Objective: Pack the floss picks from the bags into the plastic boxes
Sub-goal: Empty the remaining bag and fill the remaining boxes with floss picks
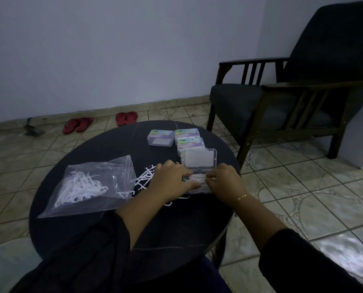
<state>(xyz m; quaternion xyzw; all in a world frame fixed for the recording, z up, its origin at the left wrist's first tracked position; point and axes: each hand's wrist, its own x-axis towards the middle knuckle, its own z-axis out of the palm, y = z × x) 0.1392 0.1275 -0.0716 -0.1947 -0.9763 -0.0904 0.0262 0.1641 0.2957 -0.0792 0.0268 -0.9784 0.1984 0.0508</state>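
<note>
Many white floss picks point(198, 179) bunched in clear open box point(199, 160).

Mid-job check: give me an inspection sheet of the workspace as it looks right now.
Surface: round dark table, dimly lit.
Job's things: clear bag with floss picks inside, left; loose floss picks beside it; open plastic box partly filled, lid raised; three closed boxes behind it.
Clutter: nothing seen on the table beyond the job's things.
Grippers: left hand and right hand both at the open box, fingers on the picks inside; exact grip unclear.
Cables: nothing seen.
Surroundings: tiled floor, dark armchair right, two pairs of red sandals by the wall.
</note>
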